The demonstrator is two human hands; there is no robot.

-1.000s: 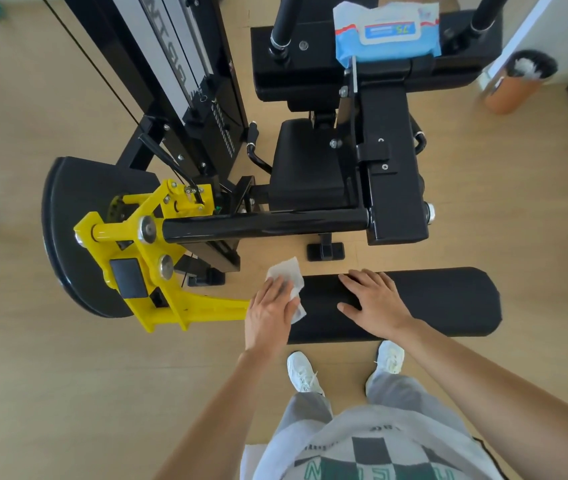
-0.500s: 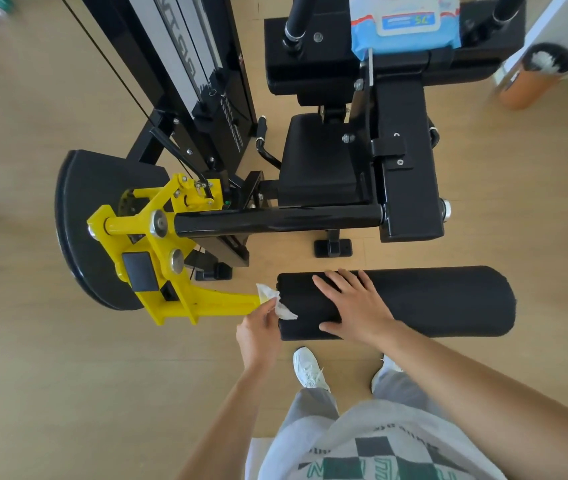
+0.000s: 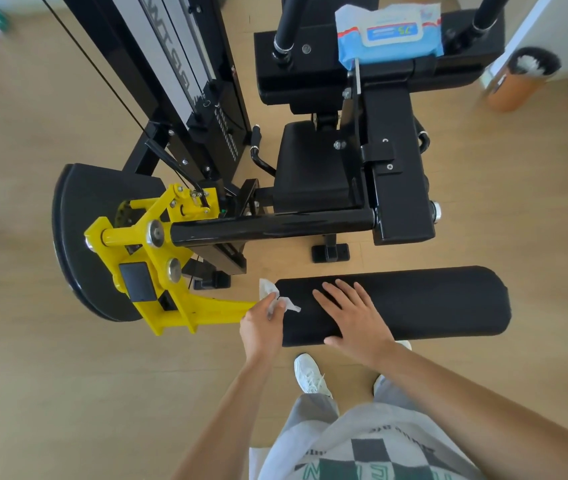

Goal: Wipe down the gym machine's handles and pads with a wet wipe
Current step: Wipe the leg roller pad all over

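A long black roller pad [image 3: 442, 301] lies across the front of the gym machine, fixed to a yellow arm [image 3: 206, 311]. My left hand [image 3: 263, 325] grips a crumpled white wet wipe [image 3: 275, 297] against the pad's left end. My right hand [image 3: 353, 315] rests flat on top of the pad, fingers spread. Behind are the black seat pad [image 3: 310, 168], a black crossbar [image 3: 275, 226] and the upper back pad [image 3: 310, 71] with two upright handles [image 3: 287, 26].
A blue pack of wet wipes [image 3: 390, 32] lies on the upper pad. The weight stack and cable [image 3: 178, 81] stand at the left, a black curved plate [image 3: 78, 237] beside the yellow bracket. An orange bin [image 3: 521, 81] stands at the far right on the wooden floor.
My left hand slid the wipe off the pad's top and round its left end, bunching it up. My right hand stayed on the pad.
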